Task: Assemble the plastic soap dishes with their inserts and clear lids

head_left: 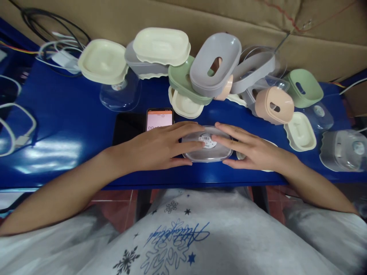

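A clear plastic container with a rounded oval top (pixel 197 154) lies on the blue table in front of me, a printed round sticker on its upper face. My left hand (pixel 163 147) reaches over it from the left, fingers stretched out and apart, fingertips touching the top near the sticker. From the right, my right hand (pixel 252 149) lies the same way, its fingers spread over the container's right end. Both thumbs point along the near edge. Under my right hand, a pale piece peeks out, mostly hidden.
Behind my hands lie cream lids (pixel 103 61), a grey tray with a slot (pixel 215 63), a peach box (pixel 273 105), a green box (pixel 304 88) and a clear box (pixel 344 151). A phone (pixel 159 118) sits left of centre. Cables (pixel 61 55) lie far left.
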The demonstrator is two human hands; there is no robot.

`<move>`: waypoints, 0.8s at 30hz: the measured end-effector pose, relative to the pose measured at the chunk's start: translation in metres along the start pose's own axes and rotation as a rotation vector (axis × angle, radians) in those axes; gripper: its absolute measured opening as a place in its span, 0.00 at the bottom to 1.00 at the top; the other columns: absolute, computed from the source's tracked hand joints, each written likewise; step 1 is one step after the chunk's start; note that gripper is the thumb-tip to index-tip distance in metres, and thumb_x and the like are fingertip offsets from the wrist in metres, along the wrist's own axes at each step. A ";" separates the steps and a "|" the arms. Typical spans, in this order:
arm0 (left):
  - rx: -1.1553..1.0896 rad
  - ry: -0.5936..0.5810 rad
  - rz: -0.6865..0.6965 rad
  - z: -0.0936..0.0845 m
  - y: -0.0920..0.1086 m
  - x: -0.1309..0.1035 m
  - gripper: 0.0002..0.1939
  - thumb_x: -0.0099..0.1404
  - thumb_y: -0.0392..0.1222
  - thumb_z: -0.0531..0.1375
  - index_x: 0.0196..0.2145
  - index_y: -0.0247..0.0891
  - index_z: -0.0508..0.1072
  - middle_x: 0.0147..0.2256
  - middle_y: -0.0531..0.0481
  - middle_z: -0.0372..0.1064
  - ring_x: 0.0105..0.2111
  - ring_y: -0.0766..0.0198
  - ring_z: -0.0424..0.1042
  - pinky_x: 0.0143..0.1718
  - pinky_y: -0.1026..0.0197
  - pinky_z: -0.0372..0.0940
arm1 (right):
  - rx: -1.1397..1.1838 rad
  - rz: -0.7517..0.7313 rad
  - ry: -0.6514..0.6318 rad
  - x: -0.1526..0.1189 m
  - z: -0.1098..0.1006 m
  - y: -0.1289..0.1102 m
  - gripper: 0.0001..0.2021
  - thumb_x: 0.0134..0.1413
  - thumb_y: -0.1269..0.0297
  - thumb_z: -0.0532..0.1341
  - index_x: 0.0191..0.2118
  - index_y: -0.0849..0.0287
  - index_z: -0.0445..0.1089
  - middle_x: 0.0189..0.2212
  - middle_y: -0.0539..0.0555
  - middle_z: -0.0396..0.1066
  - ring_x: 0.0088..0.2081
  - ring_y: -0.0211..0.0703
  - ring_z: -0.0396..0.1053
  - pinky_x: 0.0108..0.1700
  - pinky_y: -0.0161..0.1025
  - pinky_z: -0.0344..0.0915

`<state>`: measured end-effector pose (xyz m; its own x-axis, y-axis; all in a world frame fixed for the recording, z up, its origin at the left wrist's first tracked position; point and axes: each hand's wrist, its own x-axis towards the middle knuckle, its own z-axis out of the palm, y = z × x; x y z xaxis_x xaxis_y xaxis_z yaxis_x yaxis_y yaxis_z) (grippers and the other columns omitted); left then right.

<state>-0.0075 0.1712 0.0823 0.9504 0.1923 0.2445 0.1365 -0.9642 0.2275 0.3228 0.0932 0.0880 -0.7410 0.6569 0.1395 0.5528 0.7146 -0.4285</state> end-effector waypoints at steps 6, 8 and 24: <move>0.081 0.014 -0.085 0.005 0.004 0.003 0.27 0.71 0.52 0.70 0.63 0.42 0.71 0.74 0.31 0.54 0.73 0.37 0.59 0.70 0.34 0.64 | -0.054 -0.002 0.039 0.005 0.004 0.001 0.43 0.71 0.60 0.66 0.81 0.44 0.41 0.80 0.58 0.45 0.78 0.58 0.53 0.76 0.60 0.60; 0.122 0.006 -0.112 0.008 0.007 0.005 0.29 0.70 0.52 0.72 0.62 0.41 0.71 0.74 0.28 0.52 0.74 0.35 0.57 0.71 0.33 0.63 | -0.090 0.001 0.041 0.005 0.004 0.000 0.42 0.72 0.58 0.65 0.81 0.46 0.43 0.80 0.60 0.47 0.78 0.59 0.54 0.75 0.60 0.62; -0.086 0.283 -0.506 -0.036 0.018 -0.039 0.32 0.69 0.47 0.72 0.65 0.47 0.65 0.66 0.43 0.64 0.68 0.47 0.66 0.71 0.41 0.66 | -0.152 0.246 0.118 -0.032 -0.042 0.011 0.26 0.73 0.51 0.61 0.71 0.48 0.67 0.65 0.59 0.74 0.63 0.60 0.75 0.66 0.60 0.72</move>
<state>-0.0521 0.1529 0.1104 0.6596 0.6778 0.3249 0.5196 -0.7235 0.4545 0.3687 0.0900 0.1161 -0.5336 0.8315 0.1545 0.7673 0.5528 -0.3251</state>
